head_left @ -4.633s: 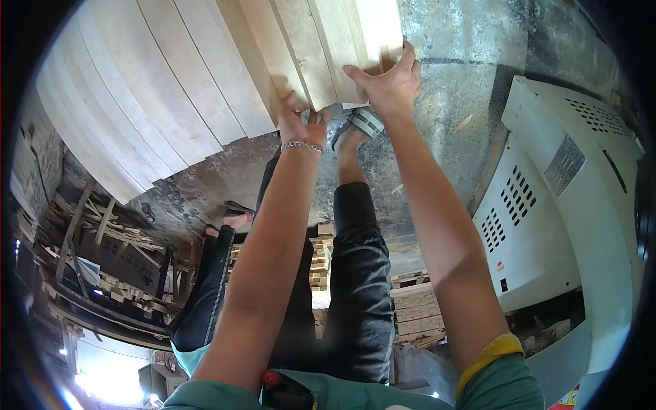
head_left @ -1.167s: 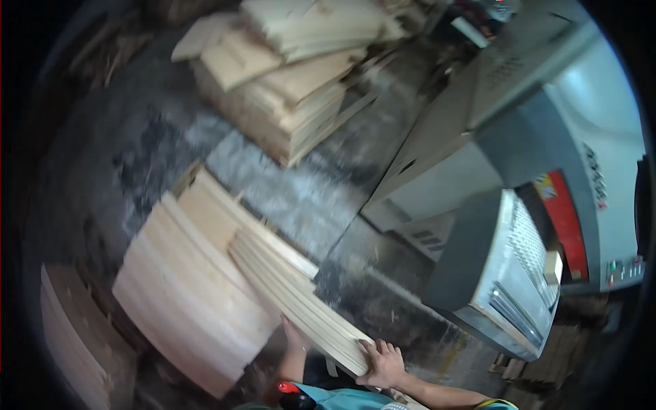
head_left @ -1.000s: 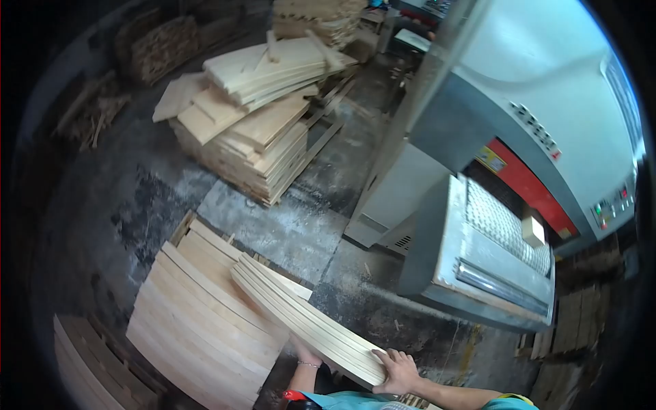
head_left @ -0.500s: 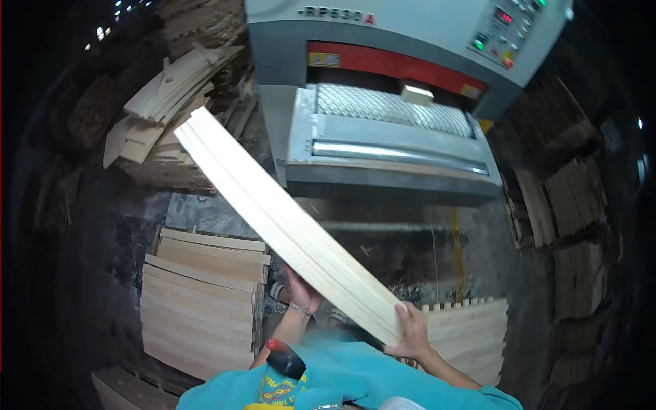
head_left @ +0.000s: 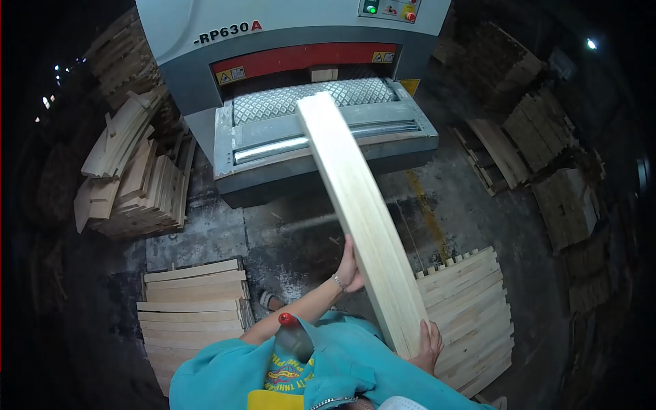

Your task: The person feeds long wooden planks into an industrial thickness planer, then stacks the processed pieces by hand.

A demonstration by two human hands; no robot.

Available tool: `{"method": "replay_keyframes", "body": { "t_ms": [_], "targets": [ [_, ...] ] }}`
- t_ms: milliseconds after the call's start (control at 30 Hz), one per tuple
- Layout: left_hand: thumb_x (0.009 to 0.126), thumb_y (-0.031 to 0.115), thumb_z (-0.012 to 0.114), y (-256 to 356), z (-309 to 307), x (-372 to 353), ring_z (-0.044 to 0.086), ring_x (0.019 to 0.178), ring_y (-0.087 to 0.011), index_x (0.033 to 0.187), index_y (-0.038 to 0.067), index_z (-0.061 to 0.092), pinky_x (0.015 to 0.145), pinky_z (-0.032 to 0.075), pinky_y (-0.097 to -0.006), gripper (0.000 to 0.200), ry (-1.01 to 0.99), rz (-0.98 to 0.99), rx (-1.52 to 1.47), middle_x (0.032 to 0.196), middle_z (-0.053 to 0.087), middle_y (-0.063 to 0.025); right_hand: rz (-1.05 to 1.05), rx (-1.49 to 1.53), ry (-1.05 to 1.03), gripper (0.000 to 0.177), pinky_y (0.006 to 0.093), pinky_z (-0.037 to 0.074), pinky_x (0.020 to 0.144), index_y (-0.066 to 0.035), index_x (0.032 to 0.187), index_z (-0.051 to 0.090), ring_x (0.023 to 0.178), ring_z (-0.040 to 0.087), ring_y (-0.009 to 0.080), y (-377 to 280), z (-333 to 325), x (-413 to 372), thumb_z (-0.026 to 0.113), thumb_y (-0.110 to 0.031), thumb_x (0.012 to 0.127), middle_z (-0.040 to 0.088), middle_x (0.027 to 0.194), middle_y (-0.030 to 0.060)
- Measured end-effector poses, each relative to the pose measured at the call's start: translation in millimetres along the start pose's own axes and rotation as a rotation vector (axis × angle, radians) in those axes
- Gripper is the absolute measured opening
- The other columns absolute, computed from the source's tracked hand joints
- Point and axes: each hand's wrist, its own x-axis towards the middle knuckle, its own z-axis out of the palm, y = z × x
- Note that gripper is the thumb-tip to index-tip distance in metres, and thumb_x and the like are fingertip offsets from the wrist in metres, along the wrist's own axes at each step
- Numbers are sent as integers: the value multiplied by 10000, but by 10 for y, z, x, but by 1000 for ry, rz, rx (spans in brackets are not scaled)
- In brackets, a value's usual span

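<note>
A long, pale bundle of wooden boards (head_left: 369, 225) is held between my two hands, its far end raised over the metal front of a large machine. My left hand (head_left: 350, 268) grips the left side of the bundle near its middle, the fingers partly hidden beneath. At the near end, my right hand (head_left: 429, 346) is wrapped round the right edge. Beyond the bundle, a small wooden piece (head_left: 324, 74) sits on the machine's textured feed belt (head_left: 273, 102), under the red guard.
The machine (head_left: 294, 20), marked RP630A, stands ahead with a roller (head_left: 389, 128) along its front. A slatted wood stack (head_left: 195, 301) lies low on the left, another (head_left: 471, 307) on the right. Piled curved boards (head_left: 137, 184) stand at far left, more stacks (head_left: 547, 130) at far right.
The bundle has swung from pointing far left to pointing ahead at the machine. Both hands have moved right with it, and my view has turned. The small wooden piece is further under the guard.
</note>
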Motion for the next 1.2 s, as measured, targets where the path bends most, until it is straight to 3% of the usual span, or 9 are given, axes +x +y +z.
{"method": "replay_keyframes", "body": {
  "t_ms": [67,233,333,433,467,600,1200],
  "targets": [
    [806,852,336,41,24,245,367,1393,-332,1526,79,251,1145,301,-507,1061,-74,-49,-42,1529,347,-168,97,-26,16,1087,540,293,1022,-72,1429,414,1242,399,416,-159,-86,101,857,-358,478,381,1385,230],
    [882,779,331,233,23,492,441,1340,-354,1517,46,249,1097,365,-534,973,-107,-84,-22,1508,367,-202,80,-12,75,1065,542,290,1043,-69,1428,421,1239,399,425,-341,-212,617,834,-344,485,397,1358,225],
    [900,756,331,185,41,272,483,1304,-353,1506,49,262,1069,404,-531,933,27,-135,-8,1488,387,-209,38,-22,80,1050,538,299,1045,-68,1423,431,1238,402,423,-480,-212,1076,828,-355,494,401,1352,223],
    [899,756,333,17,57,134,499,1288,-345,1495,56,275,1069,406,-526,922,0,-235,-84,1464,413,-212,3,-39,107,1039,531,311,1041,-79,1424,434,1226,407,414,-661,-90,1621,826,-368,506,414,1319,218],
    [899,760,307,-24,68,123,432,1352,-336,1521,79,229,1099,376,-514,926,-37,-275,-103,1509,363,-187,-7,-49,117,1036,528,315,1039,-84,1426,435,1219,409,410,-745,-75,1779,826,-372,511,420,1303,215],
    [888,760,285,-39,326,138,329,1423,-295,1546,104,180,1147,312,-478,935,-119,-172,-4,1564,291,-130,93,-67,69,1028,512,340,1007,-126,1431,437,1171,429,382,-1088,-64,2104,828,-389,518,433,1210,184],
    [942,705,301,125,254,418,403,1377,-291,1523,103,259,1109,365,-479,838,-27,10,-22,1513,385,-139,52,-121,49,1068,479,329,1010,-80,1466,407,1156,432,374,-1227,29,2589,789,-494,558,428,1204,195]
  ]
}}
